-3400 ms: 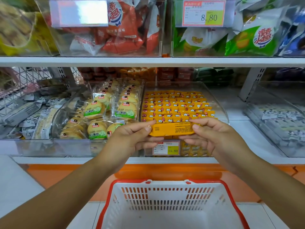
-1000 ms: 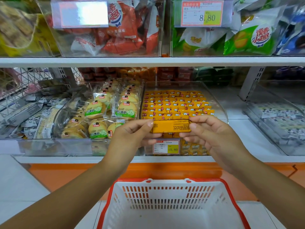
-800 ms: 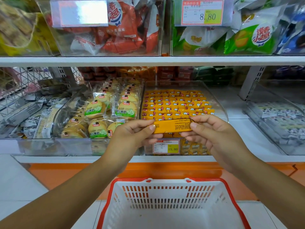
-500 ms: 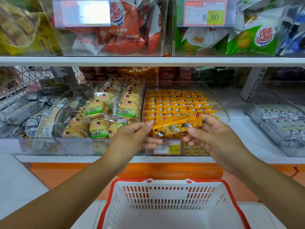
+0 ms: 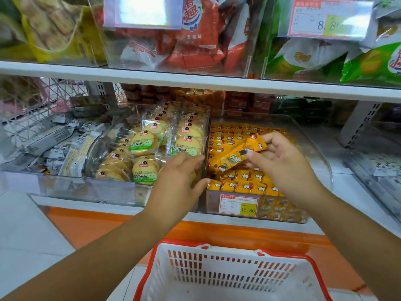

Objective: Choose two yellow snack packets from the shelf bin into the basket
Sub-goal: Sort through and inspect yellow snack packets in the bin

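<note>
**Packet (image 5: 238, 153) held over the bin (image 5: 325, 168)**

I see my right hand (image 5: 286, 168) pinching one yellow packet, tilted, just above the bin. My left hand (image 5: 182, 177) hangs at the bin's left edge, fingers loosely curled, holding nothing. The basket (image 5: 234, 246) sits below the bin.

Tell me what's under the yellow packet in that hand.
Rows of yellow packets in the clear bin. The held packet and right hand hide those directly beneath.
</note>
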Available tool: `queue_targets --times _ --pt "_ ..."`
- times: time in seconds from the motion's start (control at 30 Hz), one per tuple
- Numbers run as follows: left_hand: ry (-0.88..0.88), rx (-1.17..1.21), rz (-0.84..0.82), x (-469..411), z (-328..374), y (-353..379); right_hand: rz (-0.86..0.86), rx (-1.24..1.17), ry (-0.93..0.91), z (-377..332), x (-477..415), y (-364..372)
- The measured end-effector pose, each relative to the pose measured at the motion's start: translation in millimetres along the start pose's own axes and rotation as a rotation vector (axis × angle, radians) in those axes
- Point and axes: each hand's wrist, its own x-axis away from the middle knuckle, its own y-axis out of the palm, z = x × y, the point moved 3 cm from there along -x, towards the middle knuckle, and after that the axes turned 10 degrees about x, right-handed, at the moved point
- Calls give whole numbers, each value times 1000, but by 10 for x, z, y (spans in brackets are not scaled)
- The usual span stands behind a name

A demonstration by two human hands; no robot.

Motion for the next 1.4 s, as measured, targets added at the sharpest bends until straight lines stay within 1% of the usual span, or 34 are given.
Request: queue_targets --times 0.13,0.27,0.33,0.37,0.4,0.5,0.53,0.63,0.7,0.8,0.9,1.07,1.17,1.3,1.37,1.4 --pt "31 6 19 -12 -22 6 -199 347 -91 -55 -224 196" --pt "51 9 17 -8 -37 3 -407 802 -231 4 -354 407" --pt "48 7 11 -9 -44 5 -519 874 -192 50 -374 485" --pt "49 10 10 -7 -50 8 -532 855 -176 53 -394 500" --pt "49 13 9 -6 -53 10 -503 819 -168 41 -426 498" --pt "43 13 7 1 -57 12 -246 679 -167 -13 -548 475" --pt "39 16 6 2 -55 9 -219 687 -166 -24 -577 495" --pt "37 12 1 -1 -44 2 -308 857 -154 2 -642 634" --pt "40 12 0 1 -43 -1 -300 882 -165 -2 -662 663" --pt "38 15 -7 8 -42 -2 -227 771 -187 3 -639 612" --pt "39 6 -7 8 -46 -3 -178 545 -155 -47 -564 538" --pt "19 59 -29 12 -39 -27 5 256 -221 -198 -316 262" --pt "-18 121 -35 20 15 -42 44 51 -250 -234 -76 31" --pt "-97 307 -50 34 172 -2 -22 -178 -135 -133 230 -179" --pt "-177 493 -88 46 282 40 -55 -320 -52 -69 355 -253" --pt "-234 636 -121 56 334 71 -61 -371 -8 -38 404 -289"
